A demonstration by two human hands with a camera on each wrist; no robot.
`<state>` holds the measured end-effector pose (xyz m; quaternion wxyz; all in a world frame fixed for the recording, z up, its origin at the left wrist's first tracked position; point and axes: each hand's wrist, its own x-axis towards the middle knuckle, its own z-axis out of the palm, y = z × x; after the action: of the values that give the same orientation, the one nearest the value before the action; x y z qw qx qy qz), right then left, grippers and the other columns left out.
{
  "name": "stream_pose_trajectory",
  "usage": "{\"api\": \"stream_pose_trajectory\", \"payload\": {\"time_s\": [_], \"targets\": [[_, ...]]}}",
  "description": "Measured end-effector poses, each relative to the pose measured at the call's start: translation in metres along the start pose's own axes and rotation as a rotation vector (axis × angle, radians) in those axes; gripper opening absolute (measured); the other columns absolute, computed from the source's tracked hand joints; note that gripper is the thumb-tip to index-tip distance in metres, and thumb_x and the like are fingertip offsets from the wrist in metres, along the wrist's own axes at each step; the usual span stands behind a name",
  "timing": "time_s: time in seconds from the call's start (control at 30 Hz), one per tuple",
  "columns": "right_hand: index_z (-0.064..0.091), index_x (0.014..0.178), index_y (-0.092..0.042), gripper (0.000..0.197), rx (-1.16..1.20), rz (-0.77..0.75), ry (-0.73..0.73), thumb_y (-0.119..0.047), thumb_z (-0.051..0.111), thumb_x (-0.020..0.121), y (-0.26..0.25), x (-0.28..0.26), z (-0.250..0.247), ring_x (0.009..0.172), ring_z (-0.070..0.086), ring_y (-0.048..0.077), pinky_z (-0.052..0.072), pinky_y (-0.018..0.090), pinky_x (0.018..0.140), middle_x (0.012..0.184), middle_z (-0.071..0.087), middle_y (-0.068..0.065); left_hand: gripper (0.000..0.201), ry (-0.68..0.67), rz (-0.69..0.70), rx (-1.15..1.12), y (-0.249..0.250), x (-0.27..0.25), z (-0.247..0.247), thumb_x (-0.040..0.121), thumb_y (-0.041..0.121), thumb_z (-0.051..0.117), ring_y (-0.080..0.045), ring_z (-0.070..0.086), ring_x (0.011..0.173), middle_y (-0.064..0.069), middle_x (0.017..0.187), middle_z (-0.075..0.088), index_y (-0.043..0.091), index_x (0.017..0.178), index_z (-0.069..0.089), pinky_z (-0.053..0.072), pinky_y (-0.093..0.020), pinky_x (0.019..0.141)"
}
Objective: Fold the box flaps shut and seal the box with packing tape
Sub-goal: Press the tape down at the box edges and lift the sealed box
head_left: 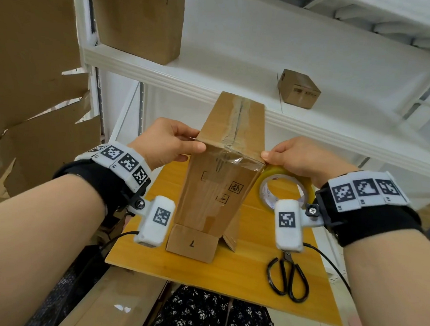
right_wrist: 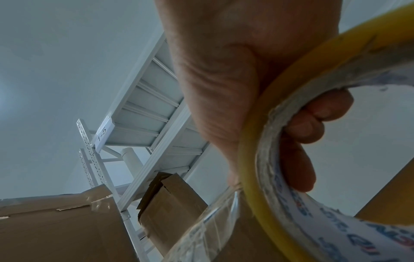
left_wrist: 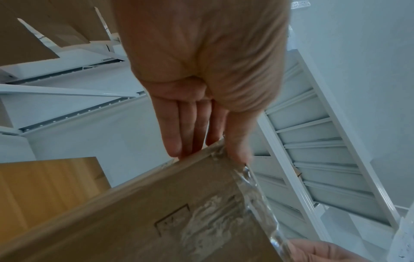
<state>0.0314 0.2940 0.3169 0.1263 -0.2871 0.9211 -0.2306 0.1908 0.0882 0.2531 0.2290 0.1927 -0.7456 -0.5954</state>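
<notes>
A tall cardboard box [head_left: 222, 188] stands on end on a wooden board [head_left: 252, 277]. Clear tape runs along its top seam, and a fresh tape strip [head_left: 230, 157] lies across the near top edge. My left hand [head_left: 175, 143] pinches the box's top left corner, thumb on the near face and fingers [left_wrist: 186, 127] flat behind it. My right hand [head_left: 291, 157] grips the yellow-rimmed tape roll [head_left: 286, 189] at the top right corner, fingers [right_wrist: 318, 113] hooked through its core. At the box's base a loose flap [head_left: 192, 244] marked 7 sticks out toward me.
Black scissors [head_left: 287, 276] lie on the board at the near right. Behind the box runs a white shelf [head_left: 188, 86] with a small carton [head_left: 298, 88] and a large carton [head_left: 141, 22]. Torn cardboard sheets [head_left: 38, 91] stand at the left.
</notes>
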Motion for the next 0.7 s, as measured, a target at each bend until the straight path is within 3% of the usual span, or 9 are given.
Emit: {"api": "stream_pose_trajectory", "payload": {"time_s": [0.07,0.17,0.23,0.3,0.37,0.4,0.47,0.53,0.7], "targets": [[0.077,0.096,-0.019,0.028,0.013,0.000,0.002,-0.045,0.067,0.095,0.000,0.000,0.001,0.086,0.065,0.016,0.052,0.034,0.077,0.095,0.072,0.000,0.025,0.048,0.017,0.034,-0.003,0.002,0.003,0.082,0.014,0.077,-0.014,0.073,0.090,-0.001,0.093,0.077,0.015,0.107,0.072,0.060,-0.030,0.079],[0.077,0.095,-0.020,0.029,0.010,0.002,-0.006,-0.046,0.067,0.094,0.002,0.001,0.003,0.088,0.066,0.017,0.055,0.039,0.086,0.096,0.073,0.001,0.025,0.059,0.018,0.094,-0.004,0.003,0.004,0.084,0.012,0.075,-0.015,0.072,0.093,0.000,0.094,0.076,0.017,0.108,0.072,0.059,-0.030,0.081],[0.077,0.096,-0.020,0.029,0.019,0.004,-0.004,-0.048,0.066,0.094,0.004,0.001,0.003,0.089,0.067,0.018,0.056,0.041,0.090,0.096,0.073,0.001,0.051,0.027,-0.001,0.151,0.000,0.003,0.003,0.082,0.012,0.077,-0.014,0.065,0.112,-0.002,0.119,0.070,0.016,0.130,0.061,0.053,-0.034,0.096],[0.077,0.095,-0.021,0.030,0.028,-0.001,-0.002,-0.048,0.066,0.094,0.005,0.000,0.003,0.087,0.068,0.018,0.056,0.040,0.088,0.094,0.074,0.001,0.083,-0.018,0.044,0.315,0.005,0.003,0.004,0.083,0.020,0.077,-0.014,0.037,0.140,0.000,0.157,0.033,0.024,0.152,0.032,0.034,-0.040,0.115],[0.077,0.093,-0.021,0.030,0.024,-0.010,0.000,-0.049,0.066,0.094,0.005,0.000,0.002,0.087,0.068,0.018,0.056,0.039,0.087,0.092,0.074,0.000,0.085,-0.083,0.200,0.549,0.016,0.000,0.014,0.087,0.033,0.071,-0.009,0.008,0.148,0.010,0.165,-0.004,0.032,0.155,0.019,0.014,-0.036,0.120],[0.077,0.092,-0.021,0.030,0.023,-0.014,0.000,-0.049,0.065,0.094,0.005,-0.001,0.002,0.087,0.069,0.018,0.057,0.039,0.086,0.092,0.075,0.001,0.079,-0.126,0.311,0.659,0.022,0.001,0.020,0.090,0.037,0.066,-0.008,-0.001,0.149,0.011,0.164,-0.010,0.034,0.155,0.021,0.007,-0.035,0.121],[0.077,0.091,-0.023,0.029,0.020,-0.022,0.000,-0.049,0.065,0.094,0.005,-0.001,0.002,0.086,0.069,0.017,0.056,0.038,0.086,0.091,0.075,0.000,0.066,-0.211,0.493,0.824,0.033,0.005,0.034,0.094,0.037,0.059,-0.008,-0.010,0.149,0.009,0.164,-0.005,0.038,0.152,0.027,-0.004,-0.038,0.123],[0.078,0.090,-0.023,0.028,0.028,-0.033,0.003,-0.048,0.066,0.094,0.006,0.000,0.002,0.085,0.069,0.016,0.057,0.038,0.086,0.090,0.075,0.000,0.056,-0.274,0.558,0.887,0.041,0.012,0.046,0.096,0.035,0.057,-0.006,-0.007,0.150,0.010,0.163,0.007,0.040,0.148,0.035,-0.007,-0.033,0.122],[0.078,0.095,-0.022,0.024,0.034,-0.037,0.001,-0.041,0.064,0.098,0.010,0.000,0.001,0.089,0.069,0.018,0.056,0.041,0.092,0.092,0.076,0.001,0.045,-0.370,0.618,0.991,0.040,0.025,0.062,0.099,0.032,0.052,-0.006,0.009,0.149,0.013,0.160,0.022,0.035,0.144,0.044,0.005,-0.030,0.122]]}}
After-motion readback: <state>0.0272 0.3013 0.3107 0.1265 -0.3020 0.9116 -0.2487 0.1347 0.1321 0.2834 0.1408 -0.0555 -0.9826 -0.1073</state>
